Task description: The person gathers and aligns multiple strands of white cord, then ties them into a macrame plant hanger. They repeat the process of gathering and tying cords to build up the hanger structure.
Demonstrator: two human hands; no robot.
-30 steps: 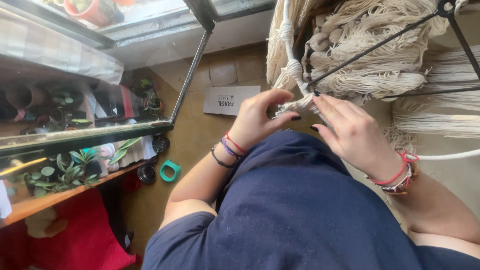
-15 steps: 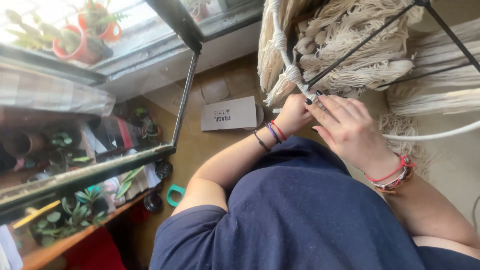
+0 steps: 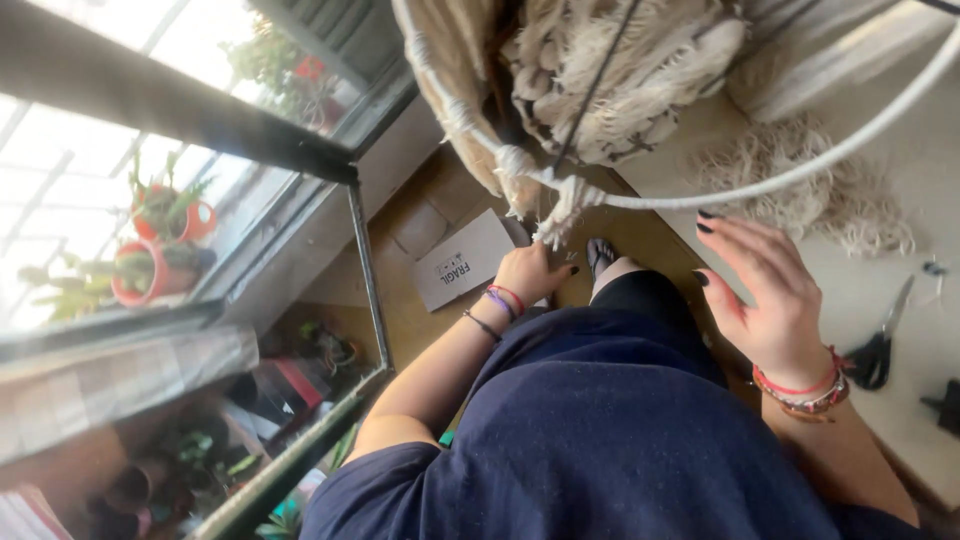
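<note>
While the left hand point(image 3: 535, 272) curls loosely below the knotted cord fringe point(image 3: 560, 205), right hand point(image 3: 765, 290) spread open, empty.

brown floor point(image 3: 640, 235) carries flat cardboard piece point(image 3: 465, 260); scissors point(image 3: 885, 345) on pale mat point(image 3: 900, 200).

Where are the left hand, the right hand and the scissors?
left hand point(image 3: 530, 272), head view, back of the hand.
right hand point(image 3: 765, 290), head view, back of the hand.
scissors point(image 3: 880, 352), head view, dark handles.

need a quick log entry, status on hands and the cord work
Left hand low by the knotted cord tuft, grip unclear. Right hand open, off the white ring. Scissors lie aside; nothing blocking.
</note>
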